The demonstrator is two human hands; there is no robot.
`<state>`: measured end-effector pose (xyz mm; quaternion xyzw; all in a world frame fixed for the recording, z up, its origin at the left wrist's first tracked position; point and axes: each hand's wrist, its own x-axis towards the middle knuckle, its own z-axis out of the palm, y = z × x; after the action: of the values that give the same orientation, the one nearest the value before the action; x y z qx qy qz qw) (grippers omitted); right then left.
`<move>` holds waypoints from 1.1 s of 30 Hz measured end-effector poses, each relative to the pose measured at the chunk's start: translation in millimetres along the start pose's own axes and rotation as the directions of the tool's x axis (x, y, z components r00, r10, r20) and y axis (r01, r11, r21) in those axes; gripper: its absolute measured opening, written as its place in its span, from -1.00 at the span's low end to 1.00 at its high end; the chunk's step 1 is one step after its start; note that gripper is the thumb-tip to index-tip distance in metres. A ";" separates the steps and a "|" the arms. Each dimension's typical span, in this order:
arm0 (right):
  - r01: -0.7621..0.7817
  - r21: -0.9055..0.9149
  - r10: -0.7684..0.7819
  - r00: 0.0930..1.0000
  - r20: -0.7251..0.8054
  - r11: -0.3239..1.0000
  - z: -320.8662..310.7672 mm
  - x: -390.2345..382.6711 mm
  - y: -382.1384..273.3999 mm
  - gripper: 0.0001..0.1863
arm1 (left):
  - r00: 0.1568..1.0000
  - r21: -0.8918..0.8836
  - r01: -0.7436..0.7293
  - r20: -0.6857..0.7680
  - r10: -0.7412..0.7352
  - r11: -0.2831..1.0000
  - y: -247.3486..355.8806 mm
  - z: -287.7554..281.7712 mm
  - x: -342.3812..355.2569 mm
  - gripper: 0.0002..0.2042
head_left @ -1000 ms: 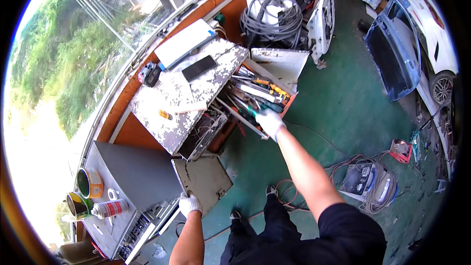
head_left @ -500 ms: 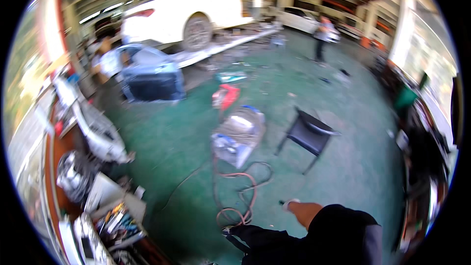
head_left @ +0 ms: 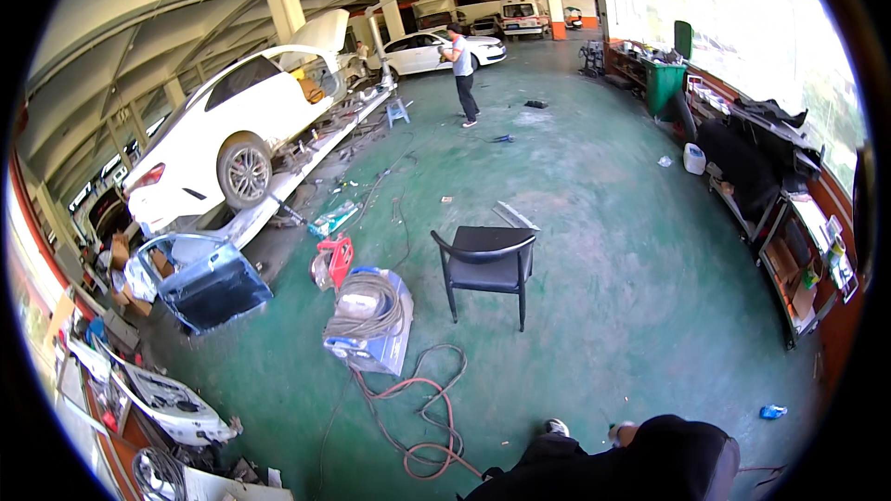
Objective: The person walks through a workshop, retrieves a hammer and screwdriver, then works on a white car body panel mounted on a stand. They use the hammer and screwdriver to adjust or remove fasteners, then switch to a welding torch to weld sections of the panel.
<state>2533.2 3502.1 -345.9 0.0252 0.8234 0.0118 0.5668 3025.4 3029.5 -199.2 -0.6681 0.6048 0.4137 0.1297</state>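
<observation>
My right hand [head_left: 622,433] is mostly hidden behind my dark-sleeved arm at the bottom; a small greenish object shows at it, too small to make out. My left hand is out of the frame. Ahead, a pink-red hose [head_left: 436,408] and cable lie looped on the green floor, leading to a blue-and-white machine [head_left: 394,339] with a coiled cable on it. A red item [head_left: 339,260] is beside the machine. A black chair [head_left: 483,278] stands right of them.
A raised white car [head_left: 232,130] with a detached blue door [head_left: 213,288] is at left. White panels [head_left: 167,394] are at lower left. A person [head_left: 461,65] stands farther back. Shelving [head_left: 789,260] and a green bin [head_left: 665,93] line the right wall.
My view has swung from the tool drawer and bench to the open workshop. My left hand has left the frame; my right hand has moved away from the drawer, down beside my body.
</observation>
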 end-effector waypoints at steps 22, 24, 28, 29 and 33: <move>0.008 0.849 0.177 0.977 -0.119 0.528 -326.4 81.2 163.2 -0.75 | -0.316 0.478 -0.450 0.705 0.635 -0.754 891.1 107.4 -461.5 -0.78; 0.067 0.801 0.041 0.993 -0.114 0.594 -345.4 96.7 90.1 -0.75 | -0.369 0.520 -0.250 0.728 0.577 -0.817 897.1 101.5 -520.1 -0.82; -0.065 0.746 0.137 0.990 -0.036 0.663 -294.3 116.9 143.9 -0.73 | -0.646 0.328 -0.023 0.716 0.264 -0.944 956.4 154.6 -543.3 -0.82; -0.072 0.761 0.138 0.990 -0.023 0.645 -291.5 109.3 130.9 -0.70 | -0.658 0.316 -0.001 0.715 0.238 -0.949 975.0 164.2 -540.4 -0.82; -0.322 0.898 0.391 0.900 0.192 0.301 -265.8 67.8 141.3 -0.72 | -0.733 0.237 0.056 0.670 0.121 -0.970 1058.0 201.0 -533.6 -0.83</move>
<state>2264.7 3649.3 -307.4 0.5129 0.6824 -0.3159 0.4142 2016.7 3290.4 399.9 0.5436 0.7939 -0.1750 -0.2090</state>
